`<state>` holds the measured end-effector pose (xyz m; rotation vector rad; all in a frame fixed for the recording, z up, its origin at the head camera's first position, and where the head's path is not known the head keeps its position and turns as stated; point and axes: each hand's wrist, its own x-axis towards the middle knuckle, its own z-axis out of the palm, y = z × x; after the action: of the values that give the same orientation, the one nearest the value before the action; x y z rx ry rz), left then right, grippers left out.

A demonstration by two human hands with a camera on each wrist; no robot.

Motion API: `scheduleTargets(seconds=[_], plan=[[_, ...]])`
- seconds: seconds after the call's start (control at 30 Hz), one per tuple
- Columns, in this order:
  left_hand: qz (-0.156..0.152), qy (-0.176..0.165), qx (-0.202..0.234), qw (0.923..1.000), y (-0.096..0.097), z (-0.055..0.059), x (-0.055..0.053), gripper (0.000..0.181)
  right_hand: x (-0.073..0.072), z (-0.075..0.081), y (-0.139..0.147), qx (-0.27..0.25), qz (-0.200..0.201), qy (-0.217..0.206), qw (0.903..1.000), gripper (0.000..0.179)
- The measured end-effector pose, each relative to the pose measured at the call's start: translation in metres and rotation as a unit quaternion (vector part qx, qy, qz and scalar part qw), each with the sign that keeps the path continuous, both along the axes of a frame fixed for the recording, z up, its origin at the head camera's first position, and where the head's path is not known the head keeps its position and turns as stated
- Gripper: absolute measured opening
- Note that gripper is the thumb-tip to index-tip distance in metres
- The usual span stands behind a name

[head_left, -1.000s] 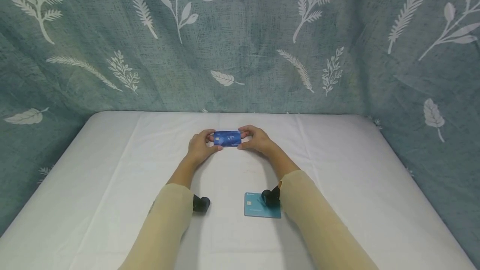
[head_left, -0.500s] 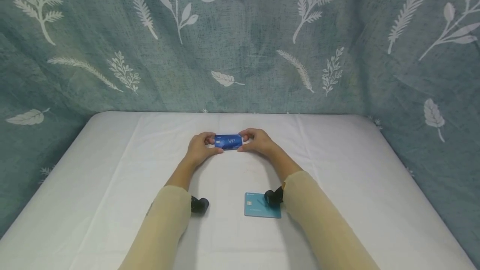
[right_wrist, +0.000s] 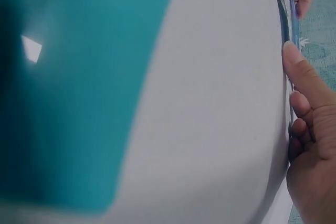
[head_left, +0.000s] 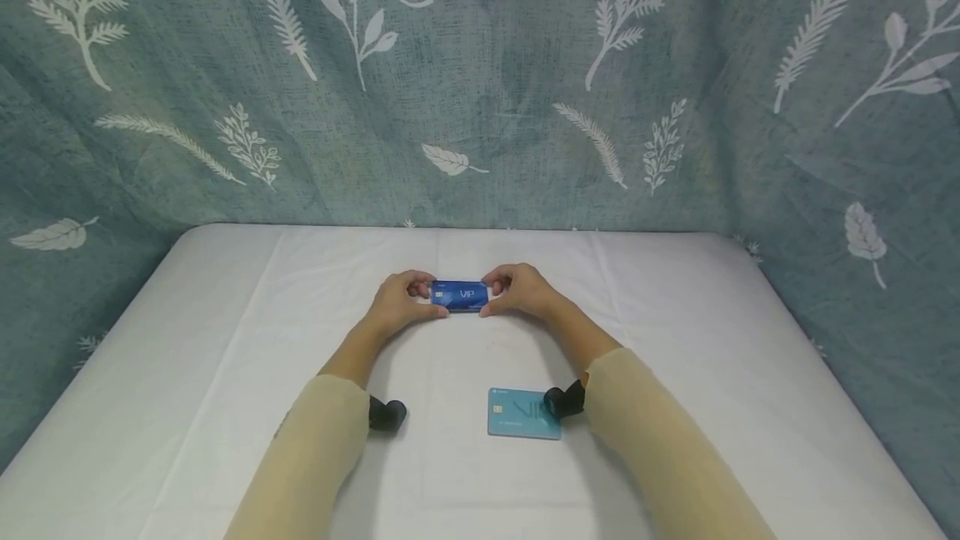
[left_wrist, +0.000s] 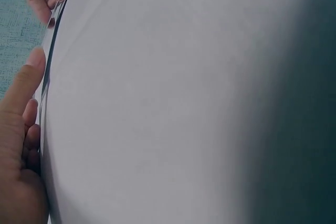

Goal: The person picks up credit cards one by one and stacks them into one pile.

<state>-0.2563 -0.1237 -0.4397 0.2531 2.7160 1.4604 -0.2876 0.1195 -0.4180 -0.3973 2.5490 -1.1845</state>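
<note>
A dark blue card point(head_left: 459, 297) printed with "VIP" and a small chip lies between the two hands near the far side of the table. My left hand point(head_left: 396, 303) pinches its left end, thumb at the near edge and fingers behind. The right hand point(head_left: 528, 292) pinches the opposite end in the same way. Seen edge-on in the left wrist view, the card is a thin strip beside the left thumb point(left_wrist: 30, 74). A teal card point(head_left: 517, 422) with a chip rests nearer the person, partly covered by the right wrist camera.
A white cloth point(head_left: 225, 440) covers the table. Behind it hangs a green-blue curtain point(head_left: 510, 157) with white leaf prints. Black wrist cameras stick out inward from both beige sleeves point(head_left: 652, 432). The teal card looms large and blurred in the right wrist view.
Both hands have drawn the blue card a little toward the person. The forearms have spread slightly apart, uncovering more of the teal card, which stays in place.
</note>
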Motion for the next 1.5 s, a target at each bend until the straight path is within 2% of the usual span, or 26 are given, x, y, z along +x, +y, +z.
scheduleTargets(seconds=[0.13, 0.33, 0.77, 1.23, 1.5], plan=[[-0.013, 0.002, 0.0, 0.9999, -0.001, 0.002, 0.002, 0.061, 0.002, 0.001, 0.003, 0.0, 0.017, 0.014, 0.9998, 0.056], [-0.029, -0.014, -0.004, 0.9995, 0.001, 0.005, 0.009, 0.061, 0.008, 0.002, 0.009, 0.002, 0.037, 0.029, 0.9989, 0.058], [-0.05, -0.021, -0.001, 0.9985, 0.006, 0.011, 0.019, 0.06, 0.018, 0.004, 0.021, 0.001, 0.053, 0.041, 0.9978, 0.053], [-0.07, 0.024, -0.009, 0.9972, 0.014, 0.013, 0.03, 0.062, 0.032, 0.005, 0.035, -0.016, 0.064, 0.035, 0.9972, 0.056], [-0.07, 0.053, -0.026, 0.9958, 0.02, 0.015, 0.037, 0.062, 0.039, 0.012, 0.042, -0.003, 0.071, 0.053, 0.9961, 0.057]])
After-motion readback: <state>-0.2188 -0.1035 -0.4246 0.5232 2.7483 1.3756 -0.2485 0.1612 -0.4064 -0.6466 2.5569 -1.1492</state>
